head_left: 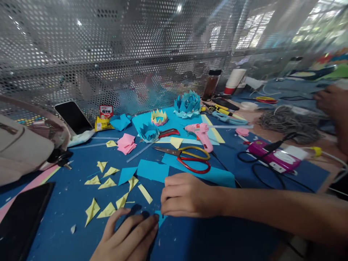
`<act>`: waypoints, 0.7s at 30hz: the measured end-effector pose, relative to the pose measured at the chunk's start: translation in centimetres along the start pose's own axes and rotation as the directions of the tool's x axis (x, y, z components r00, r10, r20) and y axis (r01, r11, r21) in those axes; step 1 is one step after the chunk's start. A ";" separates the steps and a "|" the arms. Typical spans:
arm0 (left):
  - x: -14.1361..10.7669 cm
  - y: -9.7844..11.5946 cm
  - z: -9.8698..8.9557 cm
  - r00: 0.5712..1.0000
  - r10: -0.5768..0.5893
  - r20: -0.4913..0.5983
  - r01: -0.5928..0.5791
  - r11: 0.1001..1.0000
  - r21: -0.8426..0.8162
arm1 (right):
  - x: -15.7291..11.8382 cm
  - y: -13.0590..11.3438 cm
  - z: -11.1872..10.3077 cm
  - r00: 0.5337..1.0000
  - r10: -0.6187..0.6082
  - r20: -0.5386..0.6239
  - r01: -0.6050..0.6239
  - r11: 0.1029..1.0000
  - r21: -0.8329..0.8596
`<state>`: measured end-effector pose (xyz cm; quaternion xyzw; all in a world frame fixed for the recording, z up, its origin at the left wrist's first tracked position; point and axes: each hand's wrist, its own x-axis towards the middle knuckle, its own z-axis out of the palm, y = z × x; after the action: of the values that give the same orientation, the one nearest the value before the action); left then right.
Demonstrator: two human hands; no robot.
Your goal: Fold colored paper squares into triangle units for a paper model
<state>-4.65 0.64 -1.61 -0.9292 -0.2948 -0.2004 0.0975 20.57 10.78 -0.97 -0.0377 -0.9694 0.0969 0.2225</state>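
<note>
A small blue paper piece [161, 219] lies on the dark blue table between my two hands. My right hand [187, 195] is closed, its curled fingertips pressing on the piece's upper right side. My left hand [133, 232] rests low with fingers spread, its fingertips touching the piece's left edge. Blue paper squares [153, 170] lie just behind my hands. Folded yellow paper pieces [92, 211] are scattered to the left. Scissors [187, 158] with yellow and red handles lie beyond my right hand.
A pink glue gun [201, 135], paper flowers [188, 104] and a magenta power strip [274, 156] stand farther back. Phones [24, 217] and a pale bag [24, 145] are at left. Another person's hand [330, 99] is at far right.
</note>
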 end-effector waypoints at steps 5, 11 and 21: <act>0.1 0.2 -0.3 1.000 -0.003 0.021 0.004 0.999 -0.034 | 0.4 -0.4 -0.1 0.994 -0.110 -0.016 0.105 0.979 -0.177; -0.2 1.0 1.1 0.990 -0.109 -0.086 0.099 0.989 -0.110 | 0.6 -0.3 -0.2 0.986 -0.163 -0.028 0.153 0.962 -0.225; -0.5 0.6 2.6 0.973 -0.057 -0.225 0.033 0.993 -0.110 | 0.6 -0.6 -0.3 0.959 -0.282 -0.001 0.267 0.909 -0.320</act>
<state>-3.86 0.71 -4.25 -0.8970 -0.2918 -0.3230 0.0769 20.16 10.27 -0.29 0.0614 -0.9624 -0.0933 0.2478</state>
